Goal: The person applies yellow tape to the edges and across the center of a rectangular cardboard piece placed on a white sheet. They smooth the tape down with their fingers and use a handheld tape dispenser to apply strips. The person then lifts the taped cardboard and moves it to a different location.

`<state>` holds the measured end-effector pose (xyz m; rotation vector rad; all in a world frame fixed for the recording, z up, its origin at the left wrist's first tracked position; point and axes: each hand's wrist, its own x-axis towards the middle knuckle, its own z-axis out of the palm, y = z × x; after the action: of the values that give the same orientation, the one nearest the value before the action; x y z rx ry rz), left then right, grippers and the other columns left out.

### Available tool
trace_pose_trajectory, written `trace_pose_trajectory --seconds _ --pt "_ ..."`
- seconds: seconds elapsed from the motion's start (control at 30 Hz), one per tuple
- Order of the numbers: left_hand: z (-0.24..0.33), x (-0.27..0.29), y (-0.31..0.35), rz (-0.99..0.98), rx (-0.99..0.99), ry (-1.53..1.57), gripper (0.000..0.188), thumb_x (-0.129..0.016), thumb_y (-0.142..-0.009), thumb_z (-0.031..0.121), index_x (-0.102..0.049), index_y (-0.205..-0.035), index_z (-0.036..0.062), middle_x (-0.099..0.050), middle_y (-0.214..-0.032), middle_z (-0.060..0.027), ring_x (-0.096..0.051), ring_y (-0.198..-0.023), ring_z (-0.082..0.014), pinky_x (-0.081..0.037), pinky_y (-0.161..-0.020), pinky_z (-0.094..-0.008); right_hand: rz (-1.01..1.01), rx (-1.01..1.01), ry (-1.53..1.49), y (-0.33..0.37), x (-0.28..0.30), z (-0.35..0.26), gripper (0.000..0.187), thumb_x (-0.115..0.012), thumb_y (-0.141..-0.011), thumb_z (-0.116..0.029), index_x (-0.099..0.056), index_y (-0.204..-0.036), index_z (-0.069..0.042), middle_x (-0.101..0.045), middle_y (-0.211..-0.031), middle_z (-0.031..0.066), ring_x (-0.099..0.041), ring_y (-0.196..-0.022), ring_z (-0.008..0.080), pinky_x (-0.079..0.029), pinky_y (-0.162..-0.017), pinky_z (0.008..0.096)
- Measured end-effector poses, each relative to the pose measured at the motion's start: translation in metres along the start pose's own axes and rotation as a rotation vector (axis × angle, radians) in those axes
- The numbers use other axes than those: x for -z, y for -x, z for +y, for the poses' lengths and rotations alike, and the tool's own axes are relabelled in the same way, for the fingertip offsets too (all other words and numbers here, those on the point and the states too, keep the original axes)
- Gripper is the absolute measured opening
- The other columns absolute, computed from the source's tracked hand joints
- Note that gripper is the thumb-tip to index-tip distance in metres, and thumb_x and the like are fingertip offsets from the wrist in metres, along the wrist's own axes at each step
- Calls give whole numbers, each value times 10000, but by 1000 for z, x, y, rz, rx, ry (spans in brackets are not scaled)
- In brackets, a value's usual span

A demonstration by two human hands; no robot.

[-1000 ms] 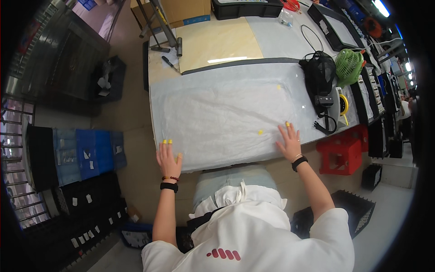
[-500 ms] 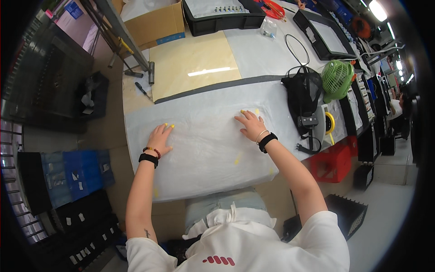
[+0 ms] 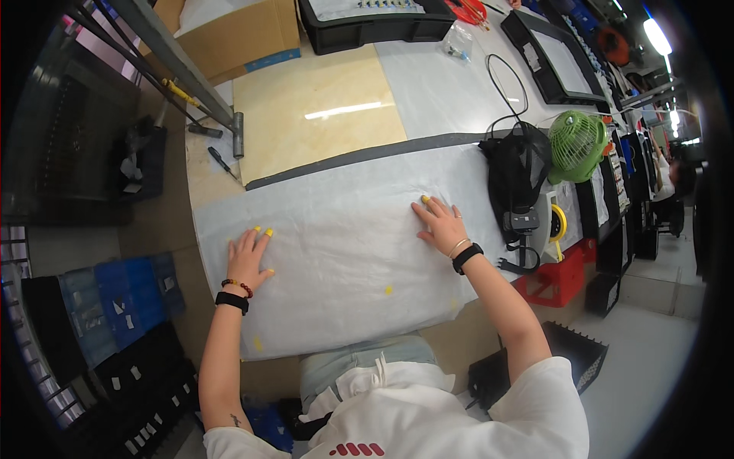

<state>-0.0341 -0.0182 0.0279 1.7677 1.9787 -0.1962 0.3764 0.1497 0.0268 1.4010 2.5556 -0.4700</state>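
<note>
A large translucent white plastic sheet (image 3: 336,260) covers the near part of the table, faintly wrinkled, with a few small yellow marks on it. My left hand (image 3: 246,258) lies flat on the sheet's left side, fingers spread, holding nothing. On its right side, my right hand (image 3: 443,228) also rests with spread fingers and grips nothing. Yellow covers show on some fingertips of both hands. Just beyond the sheet runs a dark grey strip (image 3: 329,160), bordering a glossy cream board (image 3: 306,122).
Right of the sheet are a black mesh bag (image 3: 520,164), a green fan (image 3: 579,145) and a yellow tape roll (image 3: 559,223). A black tray (image 3: 375,29) and cardboard box (image 3: 245,38) stand at the back. A pen (image 3: 219,160) lies by a metal post. Blue bins (image 3: 134,291) stand left.
The view has shifted a little, so the table sits lower and turned slightly. Both hands stay spread flat on the sheet, the left one slightly farther from the right. Nothing was picked up.
</note>
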Motion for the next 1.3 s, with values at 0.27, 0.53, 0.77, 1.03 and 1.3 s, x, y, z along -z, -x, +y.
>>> trace_pose_trajectory --seconds 0.27,0.53,0.77,1.03,1.3 --pt "1 -2 1 -8 -59 9 792 -752 -694 216 -343 -1372 196 -281 -1454 -60 -221 -1364 -249 -175 -1096 -535 -36 -9 48 2 6 -5 648 -696 -746 -206 -412 -1328 -244 -389 -1384 35 -301 -1325 229 -264 -1030 584" --pt "-1 -8 1 10 -146 32 777 -748 -691 178 -358 -1363 164 -284 -1451 -62 -217 -1366 -249 -211 -1092 -508 109 92 52 -5 -12 -9 626 -645 -781 -169 -382 -1347 -123 -413 -1370 58 -348 -1295 232 -261 -1071 486" --pt "-6 -9 -2 86 -144 142 719 -777 -646 177 -433 -1277 145 -376 -1361 -60 -319 -1293 -251 -259 -1055 -509 178 104 -11 -8 -21 -10 585 -662 -758 -142 -443 -1299 -123 -442 -1326 63 -391 -1243 249 -292 -1045 454" --pt "-56 5 -25 172 79 252 504 -781 -609 169 -521 -1038 121 -532 -978 -25 -487 -1019 -237 -340 -886 -395 -1 21 -36 -37 5 -14 510 -773 -619 -167 -501 -1050 -152 -494 -1074 37 -467 -1077 247 -365 -921 482" --pt "-54 11 -27 105 63 118 444 -755 -651 170 -510 -1013 92 -503 -996 -75 -466 -1047 -271 -336 -895 -416 -91 -6 -2 -46 7 -12 558 -810 -566 -202 -486 -1018 -159 -475 -1063 31 -455 -1084 237 -353 -894 539"
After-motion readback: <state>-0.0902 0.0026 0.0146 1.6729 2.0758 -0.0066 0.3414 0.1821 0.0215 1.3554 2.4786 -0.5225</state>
